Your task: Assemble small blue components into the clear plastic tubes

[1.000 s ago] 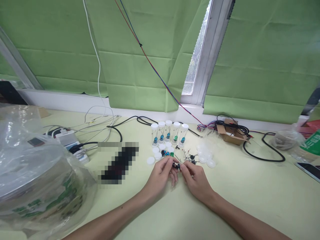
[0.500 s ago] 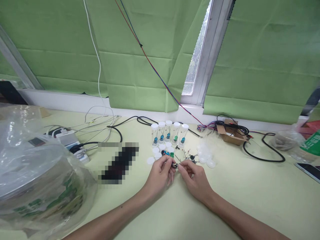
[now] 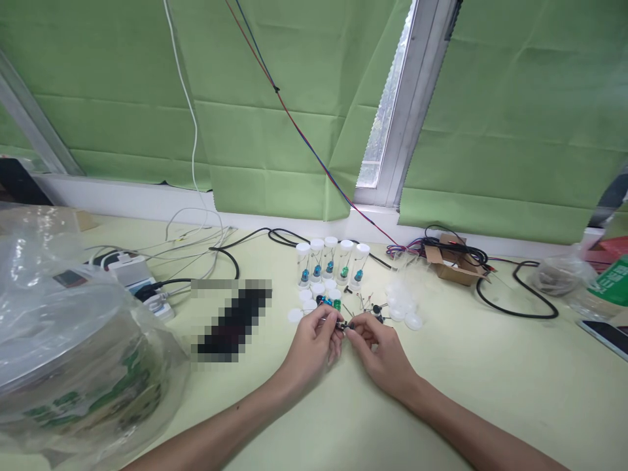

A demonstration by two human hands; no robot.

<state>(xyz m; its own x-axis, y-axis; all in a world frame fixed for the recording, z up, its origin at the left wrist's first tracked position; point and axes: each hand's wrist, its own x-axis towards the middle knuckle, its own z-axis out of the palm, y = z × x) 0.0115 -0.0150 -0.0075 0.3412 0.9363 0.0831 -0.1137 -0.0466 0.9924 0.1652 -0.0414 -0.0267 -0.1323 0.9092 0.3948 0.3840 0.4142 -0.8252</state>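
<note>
Small dark part (image 3: 345, 326) pinched between two hands, above the near-centre of the pale table (image 3: 471, 392).
Left hand (image 3: 312, 340) closed, thumb and fingers clamped on the part's left end; right hand (image 3: 383, 347) pinching its right end; hands close together, part too small to identify; just beyond the left fingers, blue and green pieces (image 3: 337, 305) and white caps (image 3: 309, 306); farther back, five upright capped clear vials (image 3: 330, 254); to the right, wire-legged pieces (image 3: 364, 302) beside translucent discs (image 3: 405, 309).
</note>
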